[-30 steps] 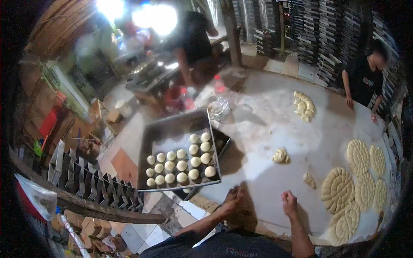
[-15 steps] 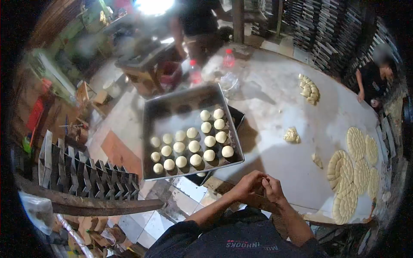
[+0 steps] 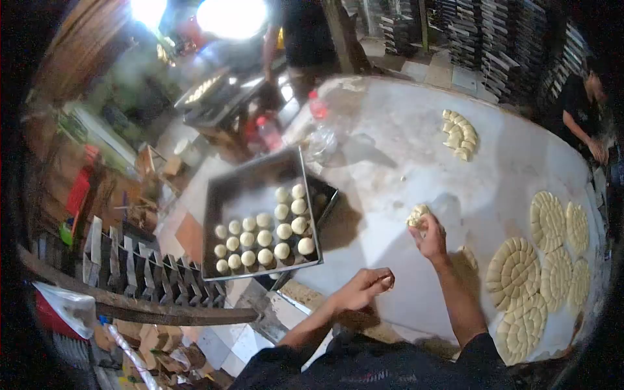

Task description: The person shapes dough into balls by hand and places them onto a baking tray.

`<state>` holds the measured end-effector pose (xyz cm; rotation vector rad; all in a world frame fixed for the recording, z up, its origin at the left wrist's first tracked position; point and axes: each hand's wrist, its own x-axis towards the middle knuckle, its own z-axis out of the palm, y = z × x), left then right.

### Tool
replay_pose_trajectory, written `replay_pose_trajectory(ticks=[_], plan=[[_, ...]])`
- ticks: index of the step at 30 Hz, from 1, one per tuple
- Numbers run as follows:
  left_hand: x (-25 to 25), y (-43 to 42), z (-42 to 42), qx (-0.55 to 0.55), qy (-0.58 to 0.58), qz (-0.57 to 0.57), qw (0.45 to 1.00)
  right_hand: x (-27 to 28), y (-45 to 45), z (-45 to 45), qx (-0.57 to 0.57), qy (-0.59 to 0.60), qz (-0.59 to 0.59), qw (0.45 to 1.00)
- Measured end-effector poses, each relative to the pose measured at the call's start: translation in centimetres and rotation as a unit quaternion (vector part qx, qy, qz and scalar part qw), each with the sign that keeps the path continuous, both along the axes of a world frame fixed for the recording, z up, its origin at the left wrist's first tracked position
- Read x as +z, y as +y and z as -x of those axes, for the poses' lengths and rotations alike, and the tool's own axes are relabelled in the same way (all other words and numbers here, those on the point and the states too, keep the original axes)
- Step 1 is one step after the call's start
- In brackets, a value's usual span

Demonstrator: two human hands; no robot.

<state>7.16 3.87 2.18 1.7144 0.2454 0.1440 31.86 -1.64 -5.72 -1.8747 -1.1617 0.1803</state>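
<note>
My right hand [image 3: 431, 238] reaches over the pale table [image 3: 390, 156], its fingers closed on a small lump of dough [image 3: 418, 214]. Near the table's front edge my left hand [image 3: 365, 288] is curled, thumb against its fingers; whatever it may hold is too small to name. A smaller dough piece [image 3: 467, 257] lies just right of my right forearm. To the left, a dark square tray [image 3: 257, 170] holds rows of round dough balls [image 3: 264, 238]. Farther back on the table sits a curved group of dough pieces [image 3: 460, 135].
Several flat rounds of segmented dough [image 3: 513, 273] lie at the table's right. Two bottles with red caps [image 3: 317, 105] and a clear plastic bag [image 3: 322, 143] are behind the tray. One person [image 3: 582, 114] is at the far right, another [image 3: 311, 39] at the back. Metal racks [image 3: 146, 270] stand left.
My hands were together half a second ago and are now apart. The right one has moved forward and taken hold of the dough lump. The view has shifted.
</note>
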Motion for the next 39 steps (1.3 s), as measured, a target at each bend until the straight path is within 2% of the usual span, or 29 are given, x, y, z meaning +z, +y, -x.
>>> replay_pose_trajectory(ticks=[1,3,4,5,6,7,8,9,10,12,13,14,15,17,19,22,24,25,26,28,30,33,34,36,38,39], plan=[[-1.1,-0.1,-0.7,0.0,0.007,-0.008,1.0,-0.4,0.8,-1.7,-0.046,-0.024,-0.029,0.998],[-4.3,-0.5,-1.1,0.195,0.121,-0.05,0.972,-2.5,1.5,-3.9,-0.038,-0.043,-0.018,0.998],[-6.7,-0.3,-1.1,0.25,0.172,-0.128,0.944,-4.1,1.6,-4.1,-0.014,-0.047,0.036,0.998],[-9.8,-0.7,-0.3,0.302,0.098,-0.245,0.916,-6.0,1.6,-4.3,0.009,-0.054,0.09,0.994],[-11.2,-1.1,0.7,0.289,0.116,-0.304,0.9,-8.7,1.2,-3.8,-0.003,-0.081,0.133,0.988],[-12.4,-1.0,2.1,0.272,0.127,-0.363,0.882,-7.0,-1.3,-1.9,0.012,-0.071,0.088,0.994],[-15.6,-0.9,4.5,0.23,0.125,-0.42,0.869,-1.3,-3.9,-0.1,0.026,0.031,0.158,0.987],[-18.8,-0.1,6.6,0.191,0.12,-0.475,0.851,-4.8,-6.7,1.4,0.046,-0.039,0.065,0.996],[-20.7,1.7,8.2,0.183,0.132,-0.423,0.877,-7.4,-9.9,2.8,0.078,-0.129,0.001,0.989],[-13.9,4.6,7.3,0.112,0.044,-0.524,0.843,-2.4,-15.4,4.6,0.184,-0.125,0.07,0.972],[-16.0,7.4,8.2,0.074,0.129,-0.424,0.893,-2.0,-16.0,3.4,0.181,-0.121,0.07,0.974],[-19.3,8.8,7.2,0.068,0.131,-0.422,0.894,-1.9,-16.5,1.5,0.147,-0.186,0.097,0.967],[-16.9,9.6,4.0,0.123,0.113,-0.44,0.882,-1.9,-16.5,0.2,0.109,-0.248,0.127,0.954],[-13.0,9.6,-2.7,0.232,0.087,-0.468,0.848,-2.2,-13.2,-0.9,0.065,-0.256,0.099,0.959],[-12.1,7.3,-6.9,0.257,0.091,-0.447,0.852,-1.3,-10.7,1.0,0.03,-0.235,0.098,0.967],[-12.9,2.7,-5.6,0.238,-0.008,-0.457,0.857,-3.7,-9.9,5.0,0.058,-0.228,0.077,0.969],[-17.6,3.4,-0.6,0.144,0.022,-0.424,0.894,-5.4,-12.3,5.6,0.144,-0.26,0.041,0.954],[-17.2,3.7,1.8,0.125,0.01,-0.404,0.906,-5.4,-13.5,4.6,0.197,-0.272,0.031,0.941],[-17.2,4.6,3.8,0.117,0.016,-0.391,0.913,-6.1,-14.6,3.0,0.194,-0.274,0.066,0.94],[-16.6,8.2,3.5,0.124,0.037,-0.354,0.926,-6.8,-13.8,0.4,0.102,-0.241,0.094,0.961],[-15.9,10.4,-1.1,0.194,0.015,-0.325,0.926,-6.6,-10.5,-0.7,-0.008,-0.202,0.095,0.975],[-14.8,8.6,-4.7,0.238,-0.037,-0.402,0.884,-5.7,-4.5,1.8,-0.149,-0.173,0.024,0.973],[-14.5,7.6,-5.4,0.249,-0.051,-0.434,0.864,-5.8,-3.6,3.2,-0.126,-0.177,0.024,0.976],[-14.8,3.5,-1.4,0.165,0.026,-0.42,0.892,-6.5,-4.3,6.8,-0.137,-0.095,0.043,0.985],[-14.3,1.3,2.4,0.066,0.093,-0.4,0.91,-5.3,-7.5,9.2,-0.065,-0.124,0.146,0.979],[-13.2,2.1,3.9,0.045,0.108,-0.39,0.913,-4.7,-8.5,9.5,-0.05,-0.178,0.133,0.974]])
